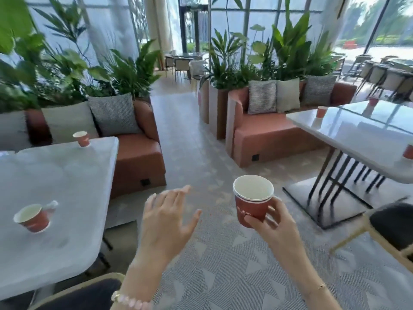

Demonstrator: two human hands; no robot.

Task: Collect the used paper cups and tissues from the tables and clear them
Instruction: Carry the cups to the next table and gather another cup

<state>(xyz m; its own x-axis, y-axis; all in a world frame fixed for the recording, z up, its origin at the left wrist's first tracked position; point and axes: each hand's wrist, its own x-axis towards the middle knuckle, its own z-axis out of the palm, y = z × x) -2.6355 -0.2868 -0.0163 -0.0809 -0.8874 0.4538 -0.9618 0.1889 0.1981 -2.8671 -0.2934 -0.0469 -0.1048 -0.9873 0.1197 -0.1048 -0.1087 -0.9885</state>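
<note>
My right hand point(271, 222) grips a stack of red paper cups point(251, 205) with white insides, upright over the aisle carpet. My left hand point(168, 215) hovers beside it, fingers spread and holding nothing. On the left table point(67, 175) a red cup point(32, 217) stands near its front with a crumpled tissue point(51, 205) just behind it. Another red cup point(81, 138) stands at that table's far edge. On the right table point(357, 133) there is a red cup point(321, 111) at the far corner, one point(372, 101) farther back and one point(408, 151) cut off at the frame's right edge.
Orange sofas point(138, 157) with grey cushions sit behind both tables, backed by planters of green plants point(225, 63). A dark-seated chair point(393, 224) stands at the right, another chair point(85, 294) at the bottom left. A patterned carpet aisle point(212, 265) runs between the tables.
</note>
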